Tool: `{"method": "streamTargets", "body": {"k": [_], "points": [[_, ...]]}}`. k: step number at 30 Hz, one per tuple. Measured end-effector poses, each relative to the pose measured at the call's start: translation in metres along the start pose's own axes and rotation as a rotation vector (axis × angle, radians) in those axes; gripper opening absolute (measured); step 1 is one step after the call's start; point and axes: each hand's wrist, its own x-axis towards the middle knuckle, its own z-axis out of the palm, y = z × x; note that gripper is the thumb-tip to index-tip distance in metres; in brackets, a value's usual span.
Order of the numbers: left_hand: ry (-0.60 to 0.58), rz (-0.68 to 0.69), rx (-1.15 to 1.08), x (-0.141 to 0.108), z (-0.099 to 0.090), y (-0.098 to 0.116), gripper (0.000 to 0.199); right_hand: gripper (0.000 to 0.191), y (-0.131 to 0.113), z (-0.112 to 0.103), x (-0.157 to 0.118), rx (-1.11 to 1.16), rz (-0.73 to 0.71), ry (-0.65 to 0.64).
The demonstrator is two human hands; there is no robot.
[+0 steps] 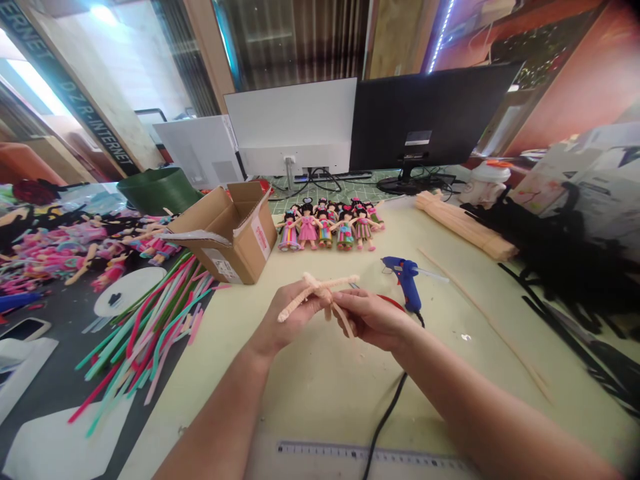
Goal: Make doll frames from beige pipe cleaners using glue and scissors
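Note:
A beige pipe-cleaner figure point(317, 288) with wrapped arms is held between both hands above the pale green table point(310, 400). On its left side, my left hand point(287, 317) is closed around the body, with one wrapped arm sticking out over the fingers. My right hand point(373, 319) pinches the figure's lower part, where loose beige strands hang down between the hands. Just right of that hand lies a blue glue gun point(407, 283), its black cable running toward the front edge. Several small dolls point(327, 227) in colourful dresses lie behind the hands.
An open cardboard box point(230, 233) stands at left, beside colourful pipe cleaners point(150, 320). A bundle of beige stems point(465, 227) and black fuzzy material point(565, 267) lie at right. A ruler point(355, 455) is in front; monitors point(300, 127) stand behind.

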Motion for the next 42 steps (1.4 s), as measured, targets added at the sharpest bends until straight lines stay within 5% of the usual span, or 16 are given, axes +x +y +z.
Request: {"method": "streamTargets", "body": {"k": [6,12,16,20,26,32,37,42], "points": [[0.133,0.048,0.056,0.001,0.004,-0.001,0.017,0.03,-0.003,0.002,-0.002,-0.001,-0.149,0.066],[0.328,-0.379,-0.293,0.007,-0.015,-0.033,0.034,0.021,-0.013,0.002,-0.011,-0.632,-0.475,0.221],[0.002,-0.378,-0.312,0.004,-0.024,-0.034,0.048,0.016,-0.014,0.002,-0.017,-1.046,-0.628,0.139],[-0.254,-0.372,-0.327,0.001,-0.016,-0.021,0.031,0.013,-0.011,0.002,-0.016,-1.225,-0.715,0.116],[-0.229,-0.371,-0.453,0.001,-0.009,-0.016,0.029,0.003,-0.012,-0.001,-0.014,-1.279,-0.647,0.128],[-0.26,-0.398,-0.587,0.001,-0.003,-0.009,0.027,0.008,-0.013,-0.008,-0.014,-1.359,-0.77,0.221],[-0.268,-0.403,-0.626,0.001,0.003,-0.009,0.023,0.009,-0.013,-0.015,-0.009,-1.251,-0.855,0.225],[-0.298,-0.353,-0.655,0.0,0.005,-0.011,0.022,0.009,-0.011,-0.021,-0.003,-1.086,-0.779,0.261]]}}
